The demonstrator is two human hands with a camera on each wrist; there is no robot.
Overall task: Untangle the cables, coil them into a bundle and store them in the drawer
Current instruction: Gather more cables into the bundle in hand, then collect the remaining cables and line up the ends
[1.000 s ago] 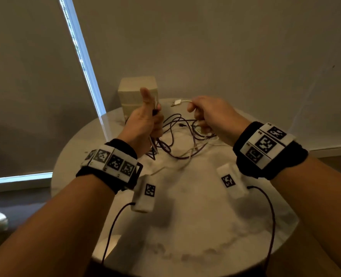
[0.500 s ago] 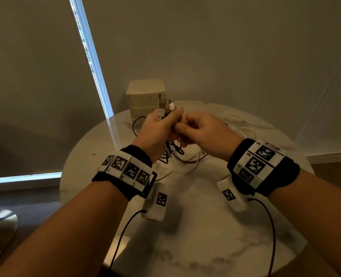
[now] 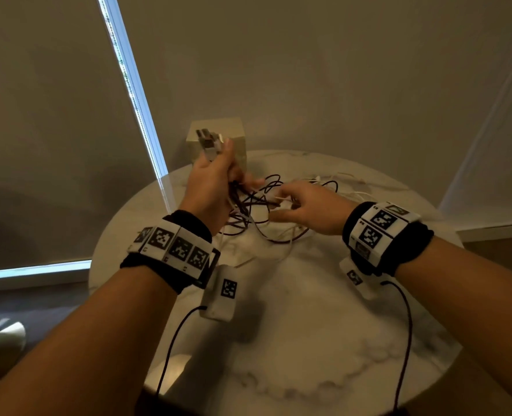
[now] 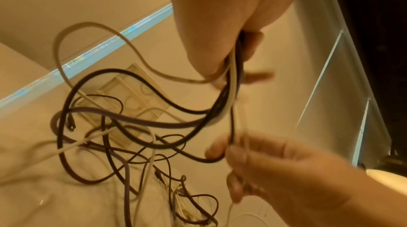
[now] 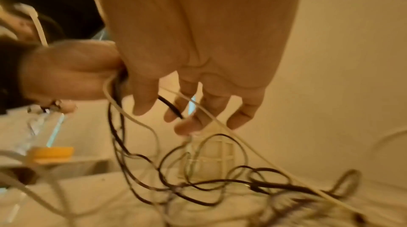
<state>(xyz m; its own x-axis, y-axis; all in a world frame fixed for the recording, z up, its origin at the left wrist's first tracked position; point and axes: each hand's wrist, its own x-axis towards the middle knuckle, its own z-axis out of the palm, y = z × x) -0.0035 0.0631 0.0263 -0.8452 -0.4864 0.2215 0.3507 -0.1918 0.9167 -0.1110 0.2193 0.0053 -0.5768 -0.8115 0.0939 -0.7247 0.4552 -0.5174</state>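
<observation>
Left hand (image 3: 211, 181) grips cables (image 3: 248, 205); right hand (image 3: 308, 208) pinches strands.

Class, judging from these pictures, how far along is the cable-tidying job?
Done: several connector ends are gathered in the left hand. In hand: the right hand is pinching strands out of the cables, still a tangle on the table. Left: coiling and storing; the drawer unit holds none visibly.

Both forearms bare. Each wrist: black cuff (image 3: 410, 250) carrying a white band (image 3: 173, 246) of square black-and-white code tags. Below each band hangs a white box (image 3: 220, 292) with one tag; thin dark lead (image 3: 170, 346) trails from it.
</observation>
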